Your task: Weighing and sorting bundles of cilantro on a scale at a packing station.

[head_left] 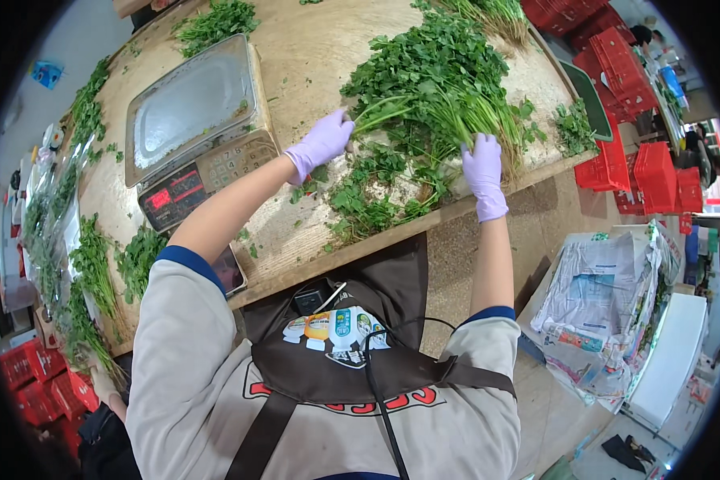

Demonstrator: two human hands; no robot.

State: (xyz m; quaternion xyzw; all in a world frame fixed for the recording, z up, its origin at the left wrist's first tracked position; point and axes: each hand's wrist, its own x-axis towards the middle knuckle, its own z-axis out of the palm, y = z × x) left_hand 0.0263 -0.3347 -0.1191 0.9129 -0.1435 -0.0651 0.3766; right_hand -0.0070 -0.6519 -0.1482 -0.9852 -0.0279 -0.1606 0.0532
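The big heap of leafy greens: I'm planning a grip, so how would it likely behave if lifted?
The heap of leafy greens would probably come apart, since no tie shows around it. Its slender stems look likely to bend rather than stay rigid. The thin leaves may bruise if squeezed.

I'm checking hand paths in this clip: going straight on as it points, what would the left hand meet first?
Likely the big leafy green pile, just past the pale stems at the left hand; exact depth is unclear.
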